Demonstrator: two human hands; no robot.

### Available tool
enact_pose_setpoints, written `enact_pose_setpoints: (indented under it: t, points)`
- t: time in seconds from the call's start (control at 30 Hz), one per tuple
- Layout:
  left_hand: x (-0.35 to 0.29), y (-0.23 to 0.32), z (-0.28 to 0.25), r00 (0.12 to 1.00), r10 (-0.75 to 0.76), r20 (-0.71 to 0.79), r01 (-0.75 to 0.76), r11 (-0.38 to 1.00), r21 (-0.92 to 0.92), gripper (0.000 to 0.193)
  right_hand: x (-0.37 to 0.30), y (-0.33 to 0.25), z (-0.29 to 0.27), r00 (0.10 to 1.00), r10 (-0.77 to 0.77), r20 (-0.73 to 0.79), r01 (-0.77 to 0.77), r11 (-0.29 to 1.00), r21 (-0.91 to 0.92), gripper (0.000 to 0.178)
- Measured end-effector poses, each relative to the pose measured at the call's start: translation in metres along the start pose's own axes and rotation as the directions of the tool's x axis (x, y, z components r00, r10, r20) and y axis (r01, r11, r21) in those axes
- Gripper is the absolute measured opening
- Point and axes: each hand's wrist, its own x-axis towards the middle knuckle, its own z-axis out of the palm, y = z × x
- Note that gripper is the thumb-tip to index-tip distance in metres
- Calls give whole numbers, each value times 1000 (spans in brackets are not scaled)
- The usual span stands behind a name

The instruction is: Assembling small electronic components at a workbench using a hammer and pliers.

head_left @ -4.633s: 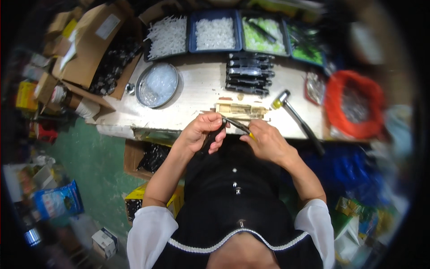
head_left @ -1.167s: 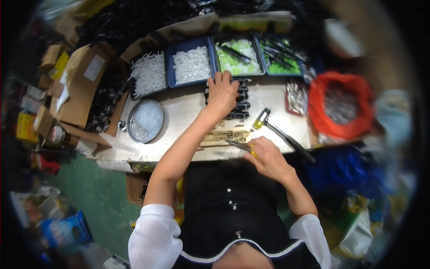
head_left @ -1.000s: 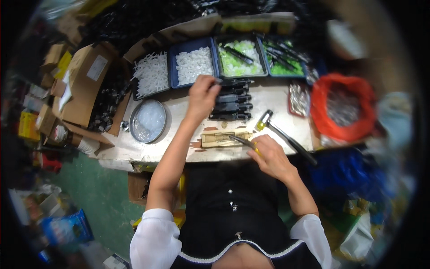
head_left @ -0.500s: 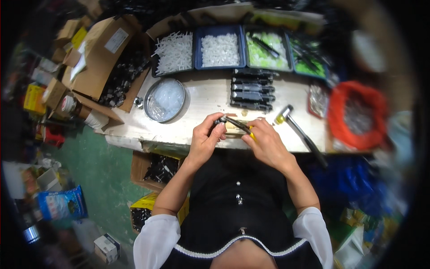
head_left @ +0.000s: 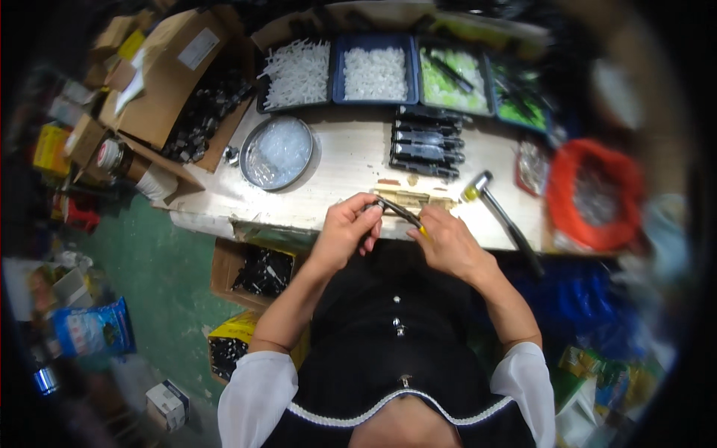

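My left hand [head_left: 347, 228] is closed, pinching a small black part [head_left: 379, 204] at the table's front edge. My right hand [head_left: 452, 243] is wrapped round a dark, slender hand tool with a yellow handle [head_left: 423, 231]. The tool's tip reaches the black part between my left fingertips; its exact kind is too small to tell. Just beyond my hands lies a brass-coloured fixture [head_left: 407, 198] on the table. Behind it several black, elongated assemblies [head_left: 427, 142] lie in a stack of rows. A hammer [head_left: 502, 213] with a yellowish face and black grip rests right of my right hand.
Along the back stand trays of white sticks [head_left: 299, 75], white pieces [head_left: 375, 73] and green pieces [head_left: 455, 81]. A round metal tin [head_left: 278, 153] holds clear bits. To the left is a carton of dark parts [head_left: 205, 123]; to the right, a red bag [head_left: 562, 194] with small parts.
My hands have come slightly nearer my body, uncovering more of the brass-coloured fixture. The tool still meets the black part. The whole view has shifted a little.
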Motion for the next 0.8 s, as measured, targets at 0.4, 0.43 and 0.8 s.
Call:
enact_pose_setpoints:
  t: [0.4, 0.43, 0.8]
  points:
    - [-66, -21, -85, 805, -585, 101, 535, 788, 304, 29, 0, -5, 8, 972, -204, 120, 198, 979, 55, 20]
    - [-81, -28, -95, 805, -585, 94, 536, 787, 307, 29, -3, -2, 4, 983, -158, 91, 153, 986, 60, 20]
    - [82, 37, -9, 869, 433, 239, -448, 483, 753, 21, -16, 7, -2, 994, -74, 82, 72, 997, 22, 20]
